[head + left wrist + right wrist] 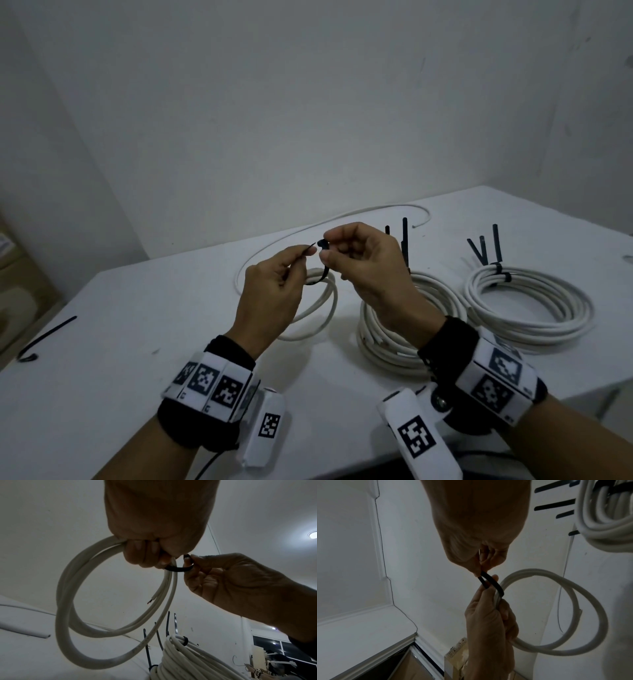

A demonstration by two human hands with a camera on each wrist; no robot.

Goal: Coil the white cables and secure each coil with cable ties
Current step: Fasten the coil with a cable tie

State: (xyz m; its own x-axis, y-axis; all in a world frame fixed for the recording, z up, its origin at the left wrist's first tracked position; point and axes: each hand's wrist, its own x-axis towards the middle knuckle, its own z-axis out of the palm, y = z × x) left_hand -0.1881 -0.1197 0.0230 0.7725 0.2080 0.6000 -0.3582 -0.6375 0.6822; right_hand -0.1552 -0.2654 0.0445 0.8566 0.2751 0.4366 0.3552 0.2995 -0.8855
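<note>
Both wrists are lifting the hands above the table (pixel 137 308). The left hand (pixel 274 291) is gripping the small cable coil (pixel 72 601) and pinching the cable tie (pixel 323 260) tail; the right hand (pixel 370 267) is pinching its head.

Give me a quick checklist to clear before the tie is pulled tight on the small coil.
1. Black cable tie looped round the small coil: ok.
2. Left hand pinches the tail: ok.
3. Right hand pinches the head: ok.
4. Tail through the head: cannot tell.
5. All loops inside the tie: cannot tell; a cut end hangs loose.
6. Cable fully coiled: not ok; a long strand trails across the table.
</note>
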